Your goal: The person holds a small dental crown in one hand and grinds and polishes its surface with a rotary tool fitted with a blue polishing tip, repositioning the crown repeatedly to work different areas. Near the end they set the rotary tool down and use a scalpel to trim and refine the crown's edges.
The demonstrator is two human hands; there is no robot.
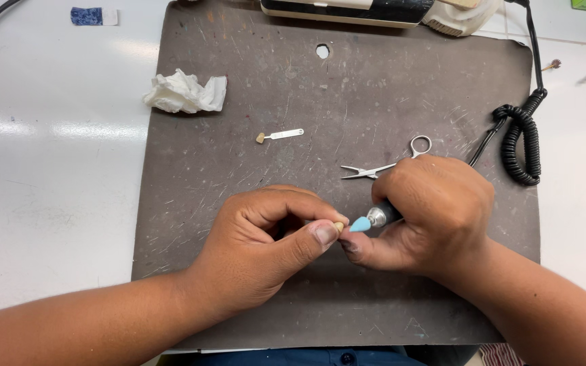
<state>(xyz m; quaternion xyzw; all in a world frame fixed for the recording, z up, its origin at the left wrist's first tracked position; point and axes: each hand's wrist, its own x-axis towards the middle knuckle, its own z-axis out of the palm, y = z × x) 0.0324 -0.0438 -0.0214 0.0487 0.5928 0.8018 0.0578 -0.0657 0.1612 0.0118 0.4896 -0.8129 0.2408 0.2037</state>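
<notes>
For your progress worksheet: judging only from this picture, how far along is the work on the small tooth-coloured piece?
Done: nothing can be confirmed; the piece's surface is too small to judge. In hand: the left hand pinches the small tooth-coloured piece while the right hand holds the handpiece's blue cone tip against it. Left: a second piece on a white stick lies untouched on the mat.

Two hands show: the left hand and the right hand. One grey work mat lies on one white surface. On the mat: one crumpled tissue, one pair of small scissors, one small tooth on a metal tab. One blue-tipped handpiece, one coiled black cord.
</notes>
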